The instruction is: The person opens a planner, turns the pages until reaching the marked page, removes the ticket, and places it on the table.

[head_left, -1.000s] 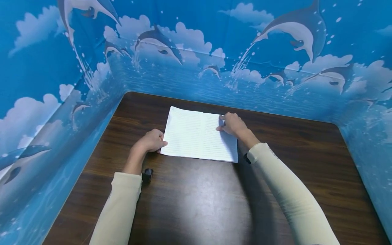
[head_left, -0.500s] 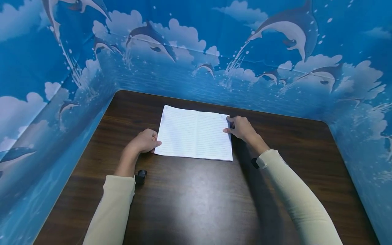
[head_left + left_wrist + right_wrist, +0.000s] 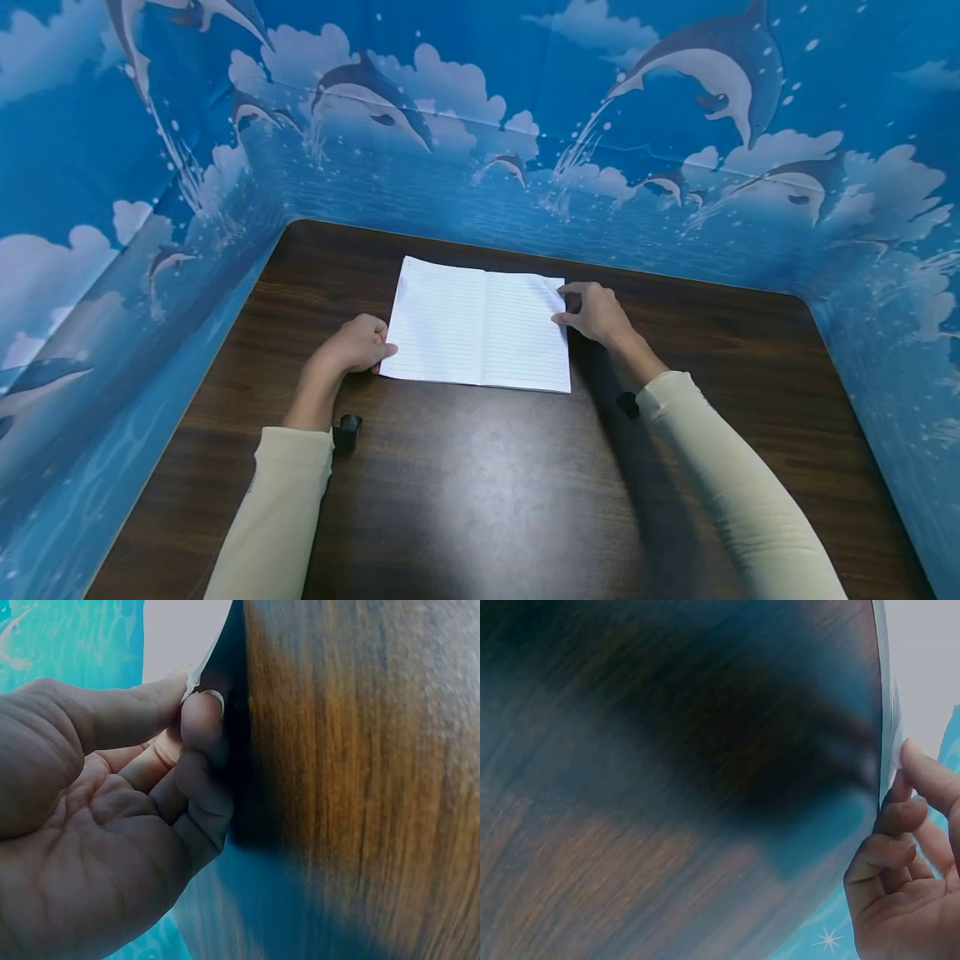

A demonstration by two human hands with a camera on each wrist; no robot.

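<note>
An open notebook (image 3: pixel 480 325) with lined white pages lies on the dark wooden table, its fold running down the middle. My left hand (image 3: pixel 360 344) grips the lower part of its left edge. The left wrist view shows that hand (image 3: pixel 112 772) with the thumb above the paper corner and curled fingers beneath. At the upper right edge, my right hand (image 3: pixel 597 314) has its thumb on the page margin and its index finger near the top corner. In the right wrist view, the thumb and index finger of that hand (image 3: pixel 911 862) pinch the page edge (image 3: pixel 889 697).
The brown wood-grain table (image 3: pixel 480 483) reaches a blue dolphin-print curtain (image 3: pixel 465 125) at the back and sides. A small black device (image 3: pixel 347 433) sits at my left wrist, and another dark one (image 3: pixel 628 405) at my right.
My right hand has moved from over the right page outward to its right edge. My left hand keeps its grip on the left edge. The head view has shifted slightly.
</note>
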